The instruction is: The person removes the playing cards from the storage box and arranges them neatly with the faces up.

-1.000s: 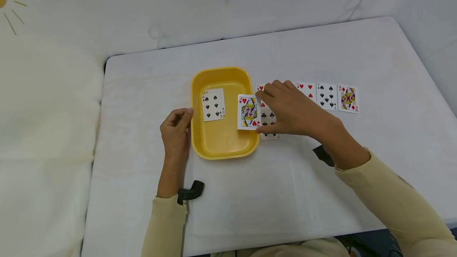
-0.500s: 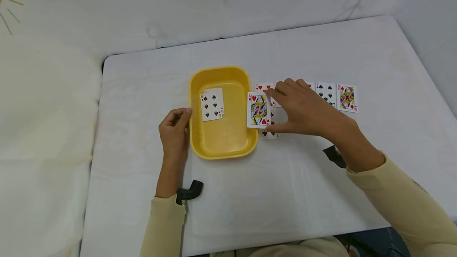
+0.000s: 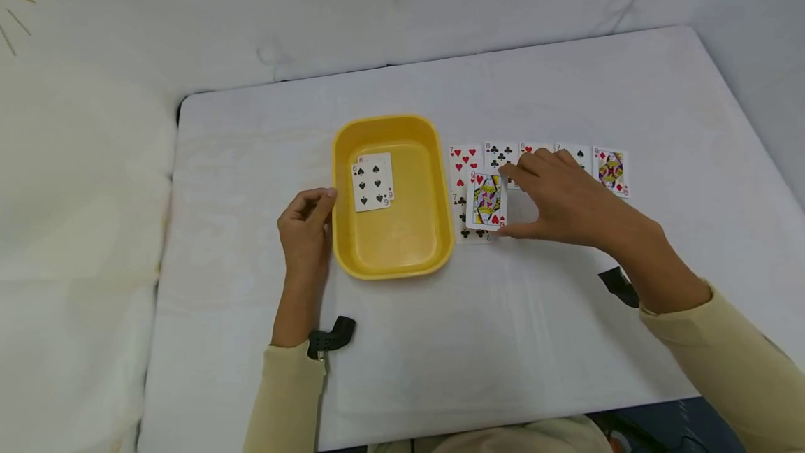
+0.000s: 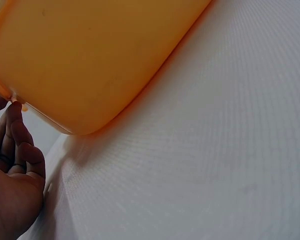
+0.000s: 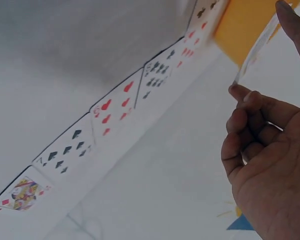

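Seven of clubs (image 3: 468, 219) mostly covered.

Soft, even light from overhead, no glare.

From my head view the white bench (image 3: 566, 89) is bright and sharp, with only faint shadows under my hands. At my left wrist the yellow tray (image 4: 90, 55) fills the frame, close and soft-focused. At my right wrist my fingers (image 5: 255, 115) are dim and the far cards (image 5: 200, 30) smear into blur.
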